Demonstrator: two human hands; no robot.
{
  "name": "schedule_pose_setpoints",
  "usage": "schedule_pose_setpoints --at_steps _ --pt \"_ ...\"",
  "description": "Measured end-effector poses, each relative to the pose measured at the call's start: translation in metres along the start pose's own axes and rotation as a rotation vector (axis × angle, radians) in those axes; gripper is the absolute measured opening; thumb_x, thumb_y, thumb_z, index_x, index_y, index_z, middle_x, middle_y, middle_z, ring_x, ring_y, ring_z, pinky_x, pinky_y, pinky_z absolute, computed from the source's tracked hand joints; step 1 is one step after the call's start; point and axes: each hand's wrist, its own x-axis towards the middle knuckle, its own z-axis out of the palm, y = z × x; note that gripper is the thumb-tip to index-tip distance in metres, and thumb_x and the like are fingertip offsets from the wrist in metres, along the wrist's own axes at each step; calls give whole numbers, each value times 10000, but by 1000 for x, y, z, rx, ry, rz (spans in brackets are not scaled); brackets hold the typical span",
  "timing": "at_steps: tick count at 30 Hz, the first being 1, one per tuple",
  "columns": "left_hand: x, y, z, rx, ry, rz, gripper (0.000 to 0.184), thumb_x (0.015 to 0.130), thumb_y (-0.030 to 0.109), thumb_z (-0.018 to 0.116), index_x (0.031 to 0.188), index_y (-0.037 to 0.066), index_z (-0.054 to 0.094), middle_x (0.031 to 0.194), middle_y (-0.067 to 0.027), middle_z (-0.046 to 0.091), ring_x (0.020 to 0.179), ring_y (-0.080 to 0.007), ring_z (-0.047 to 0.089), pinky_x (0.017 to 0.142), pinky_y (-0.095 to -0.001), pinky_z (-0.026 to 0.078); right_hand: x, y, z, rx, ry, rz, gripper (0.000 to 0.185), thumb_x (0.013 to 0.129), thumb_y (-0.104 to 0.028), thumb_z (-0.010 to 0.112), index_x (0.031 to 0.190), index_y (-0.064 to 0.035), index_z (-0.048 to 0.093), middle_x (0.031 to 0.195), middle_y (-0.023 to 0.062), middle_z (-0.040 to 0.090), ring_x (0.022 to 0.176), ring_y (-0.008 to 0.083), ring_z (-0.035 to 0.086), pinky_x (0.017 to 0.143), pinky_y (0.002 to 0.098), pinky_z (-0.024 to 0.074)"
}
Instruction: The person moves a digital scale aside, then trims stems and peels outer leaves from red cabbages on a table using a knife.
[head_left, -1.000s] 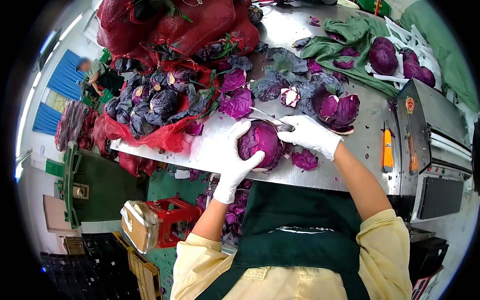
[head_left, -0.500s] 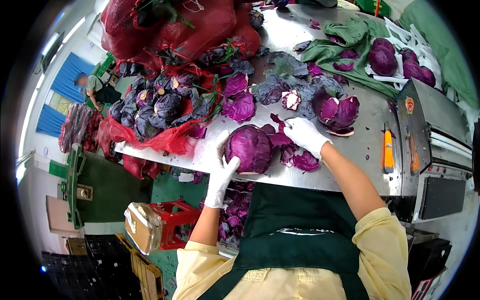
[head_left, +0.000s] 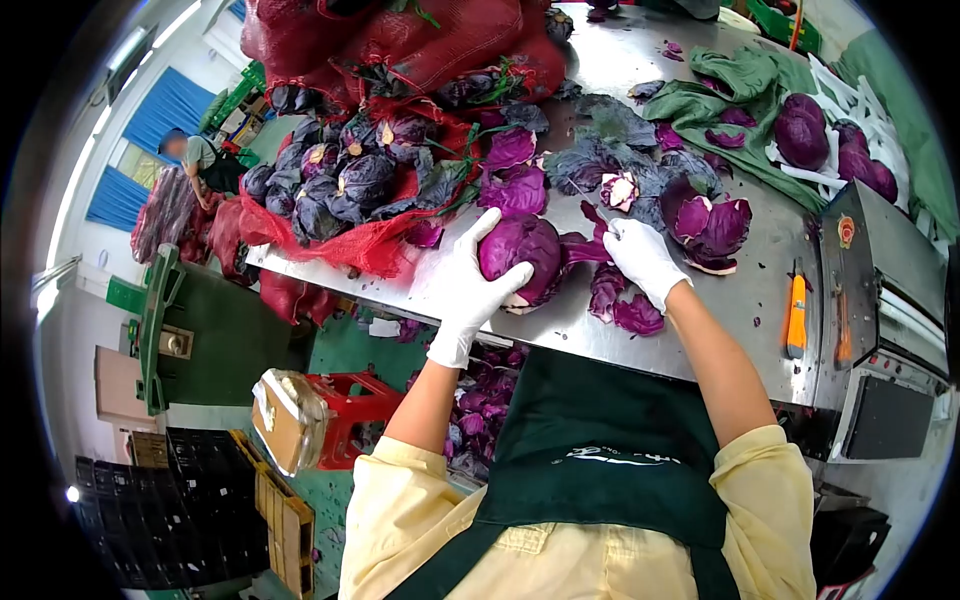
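A round red cabbage (head_left: 522, 258) rests on the steel table near its front edge. My left hand (head_left: 478, 285), in a white glove, grips its left side with the thumb across the front. My right hand (head_left: 642, 258), also gloved, is closed on a purple cabbage leaf (head_left: 592, 245) just right of the head; part of the leaf is hidden by the fingers. Torn purple leaves (head_left: 628, 303) lie below my right hand. Beyond it are a trimmed cabbage stump (head_left: 618, 190) and a cluster of peeled outer leaves (head_left: 712, 225).
A red mesh sack (head_left: 330, 245) of untrimmed cabbages lies open at left. An orange-handled knife (head_left: 796, 318) lies at right beside a steel machine (head_left: 880, 290). Peeled cabbages (head_left: 802, 135) sit by a green cloth (head_left: 700, 105). Another person (head_left: 200, 165) stands far left.
The cabbage has tilted, showing more of its pale cut base, and my left hand has turned with it. My right hand keeps hold of the leaf. The whole view has shifted a little.
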Motion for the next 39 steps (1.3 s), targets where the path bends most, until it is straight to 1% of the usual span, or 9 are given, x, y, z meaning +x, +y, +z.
schedule_pose_setpoints --at_steps 6,11,16,18,22,25,28,30,39 --pt "10 -19 -20 -168 175 -187 757 850 293 803 1438 32 404 1391 -147 487 1247 -238 512 1047 -359 447 -12 8 -2 9 144 111 299 919 -293 524 995 -58 691 912 237 689 932 422 661 853 507 506" --pt "21 -34 -32 -175 406 -422 720 895 451 749 1325 -21 416 1258 -152 553 1148 -207 555 1009 -336 463 -43 -18 -10 181 534 -83 414 936 -180 577 1347 -137 563 1227 170 592 1062 347 645 916 437 525" --pt "33 -37 -12 -233 443 -100 782 928 300 740 1515 22 304 1429 -217 460 1282 -243 491 1096 -336 396 -37 -52 72 807 -161 191 493 1035 -342 482 1457 -89 460 888 189 661 629 228 645 591 345 503" --pt "36 -21 -12 -270 262 -183 882 937 219 722 1600 56 163 1572 -161 347 1392 -248 404 1157 -359 331 -35 -68 88 943 -104 280 518 1036 -345 477 1465 -58 430 850 188 646 554 201 616 538 336 485" --pt "5 -3 6 -205 96 -214 689 1013 275 602 1573 69 259 1538 -168 404 1397 -244 414 1168 -360 320 -20 -50 44 461 200 -77 388 1018 -233 413 1328 -71 582 1025 246 672 931 445 643 821 498 514" --pt "-17 -21 41 -53 160 -242 638 938 336 699 1420 -1 451 1394 -167 508 1322 -253 475 1119 -385 382 -23 -34 5 254 149 -141 388 995 -158 407 1323 -74 597 1228 204 664 1117 382 637 945 437 499" --pt "-9 -3 59 466 280 266 642 882 230 748 1406 -12 467 1335 -145 547 1218 -213 543 1074 -355 425 -29 -19 8 221 240 -92 384 1013 -184 411 1342 -107 593 1124 205 686 1052 389 651 910 428 509" --pt "-2 -7 61 27 99 21 633 877 197 752 1406 -4 469 1332 -159 553 1188 -213 567 1058 -348 442 -40 -23 -6 129 338 -174 375 1006 -249 463 1336 -129 596 1127 226 657 1023 396 635 847 479 504" --pt "5 0 48 25 232 -134 532 886 261 760 1305 -9 573 1207 -169 620 1123 -240 596 1014 -355 463 -56 -38 -8 108 277 -290 444 1063 -400 412 1434 -200 550 776 165 681 629 346 633 562 443 468"
